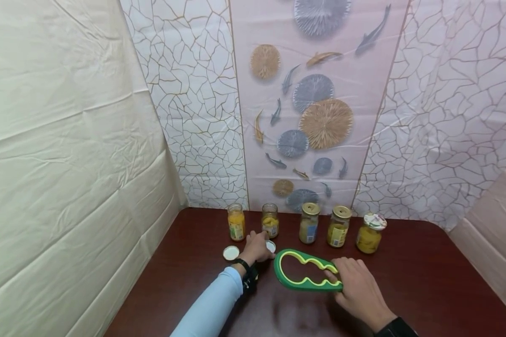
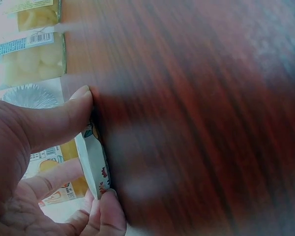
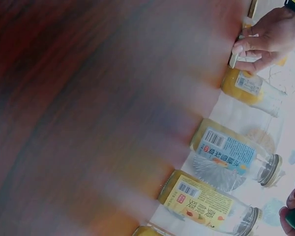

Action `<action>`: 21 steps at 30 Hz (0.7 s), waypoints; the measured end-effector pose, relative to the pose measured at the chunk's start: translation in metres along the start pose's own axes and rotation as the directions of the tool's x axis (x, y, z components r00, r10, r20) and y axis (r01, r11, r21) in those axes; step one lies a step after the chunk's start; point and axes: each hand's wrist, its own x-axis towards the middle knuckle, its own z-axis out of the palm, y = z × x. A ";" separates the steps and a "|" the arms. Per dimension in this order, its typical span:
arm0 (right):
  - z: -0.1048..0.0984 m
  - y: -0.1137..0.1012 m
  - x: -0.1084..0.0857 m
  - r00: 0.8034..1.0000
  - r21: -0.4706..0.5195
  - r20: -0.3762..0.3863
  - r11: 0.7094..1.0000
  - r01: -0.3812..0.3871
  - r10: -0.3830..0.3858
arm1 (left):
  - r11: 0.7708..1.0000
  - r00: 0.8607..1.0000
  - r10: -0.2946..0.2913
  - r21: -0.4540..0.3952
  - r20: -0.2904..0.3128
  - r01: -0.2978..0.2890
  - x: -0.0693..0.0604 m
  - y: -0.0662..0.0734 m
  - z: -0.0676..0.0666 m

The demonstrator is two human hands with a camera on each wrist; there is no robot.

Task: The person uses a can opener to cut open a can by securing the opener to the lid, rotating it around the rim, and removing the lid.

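Note:
My left hand [image 1: 256,248] pinches a white jar lid [image 1: 271,246] by its edge, low at the tabletop in front of an open jar of yellow fruit [image 1: 270,224]. The left wrist view shows the lid [image 2: 94,162] on edge between thumb and fingers, with a printed pattern on its rim. My right hand [image 1: 360,285] grips one end of a green jar opener [image 1: 278,267] with a yellow scalloped inside, held above the table. Most of the opener lies outside the right wrist view. Another loose lid [image 1: 231,253] lies left of my left hand.
At the far left stands another open jar [image 1: 236,225]. Two gold-lidded jars [image 1: 309,227] [image 1: 338,229] and a jar with a patterned lid [image 1: 368,238] stand to the right, along the back of the dark red table [image 1: 426,281]. A patterned cloth [image 1: 198,117] hangs behind.

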 end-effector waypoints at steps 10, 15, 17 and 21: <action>0.002 0.003 -0.002 0.997 -0.028 0.068 0.999 -0.039 0.041 | 1.000 1.000 0.005 -0.007 -0.008 -0.005 -0.001 0.001 0.000; 0.002 0.003 -0.003 0.997 -0.036 0.072 0.999 -0.033 0.035 | 0.999 1.000 0.029 -0.014 -0.006 -0.030 -0.006 0.002 -0.001; 0.002 0.004 -0.003 0.995 -0.032 0.086 0.998 -0.056 0.059 | 0.999 0.999 0.039 0.005 0.003 -0.039 -0.007 0.002 -0.002; -0.001 0.004 -0.001 0.980 0.006 0.133 0.989 -0.150 0.148 | 0.998 0.999 0.049 0.032 0.014 -0.049 -0.009 0.000 -0.002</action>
